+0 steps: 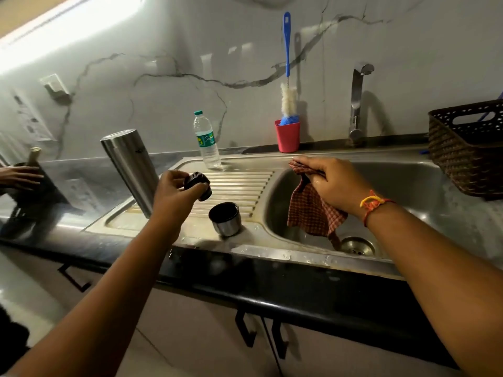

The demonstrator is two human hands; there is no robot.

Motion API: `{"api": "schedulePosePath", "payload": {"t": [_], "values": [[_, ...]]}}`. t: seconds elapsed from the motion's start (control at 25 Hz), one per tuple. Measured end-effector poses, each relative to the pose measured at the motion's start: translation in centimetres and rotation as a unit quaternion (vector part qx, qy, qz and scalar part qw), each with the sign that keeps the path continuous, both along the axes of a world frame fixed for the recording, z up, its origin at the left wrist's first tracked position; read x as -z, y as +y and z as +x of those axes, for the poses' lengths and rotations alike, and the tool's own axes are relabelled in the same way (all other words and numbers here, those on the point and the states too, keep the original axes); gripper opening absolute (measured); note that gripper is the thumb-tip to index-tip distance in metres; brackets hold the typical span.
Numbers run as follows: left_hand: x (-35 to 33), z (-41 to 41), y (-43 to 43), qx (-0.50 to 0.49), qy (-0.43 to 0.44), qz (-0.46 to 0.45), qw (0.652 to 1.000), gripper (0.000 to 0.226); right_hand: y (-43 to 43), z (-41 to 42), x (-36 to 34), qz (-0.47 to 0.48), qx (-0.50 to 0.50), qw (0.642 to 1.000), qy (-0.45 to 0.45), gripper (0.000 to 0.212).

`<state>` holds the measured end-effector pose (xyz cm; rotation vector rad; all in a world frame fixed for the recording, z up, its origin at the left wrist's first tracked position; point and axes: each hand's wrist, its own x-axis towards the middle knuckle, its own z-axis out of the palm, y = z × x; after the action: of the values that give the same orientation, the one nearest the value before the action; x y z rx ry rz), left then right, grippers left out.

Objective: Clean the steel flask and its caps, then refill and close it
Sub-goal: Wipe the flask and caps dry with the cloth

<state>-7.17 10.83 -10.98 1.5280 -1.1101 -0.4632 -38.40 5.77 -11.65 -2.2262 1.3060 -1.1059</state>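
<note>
Over the sink (pixel 397 183), left hand (pixel 172 192) pinches black cap (pixel 201 183), right hand (pixel 335 183) grips checked cloth (pixel 313 212).

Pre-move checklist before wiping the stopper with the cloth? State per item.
1. Left hand pinches black stopper above the drainboard: ok.
2. Right hand grips checked cloth, which hangs into the sink basin: ok.
3. Cloth touching stopper: not ok, they are apart.
4. Steel cup cap on the drainboard, mouth up, clear of both hands: ok.
5. Steel flask standing on the drainboard: ok. Dry inside: cannot tell.
6. Water bottle capped, on hand for refill: ok.
</note>
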Motion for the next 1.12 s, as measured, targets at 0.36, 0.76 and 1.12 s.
{"api": "schedulePosePath", "payload": {"t": [0.36, 0.76, 1.12], "values": [[3.7, 3.0, 1.1, -0.016, -0.112, 0.072, 0.991, 0.043, -0.2, -0.1, 0.2, -0.002, 0.001, 1.000, 0.018, 0.047], [4.1, 2.9, 1.3, 0.042, -0.121, 0.103, 0.986, 0.064, 0.0, -0.1, 0.2, -0.002, 0.008, 1.000, 0.014, 0.045], [2.2, 4.0, 1.6, -0.233, -0.113, -0.043, 0.965, 0.066, 0.1, -0.1, 0.1, 0.003, 0.005, 1.000, 0.009, 0.046]]}}
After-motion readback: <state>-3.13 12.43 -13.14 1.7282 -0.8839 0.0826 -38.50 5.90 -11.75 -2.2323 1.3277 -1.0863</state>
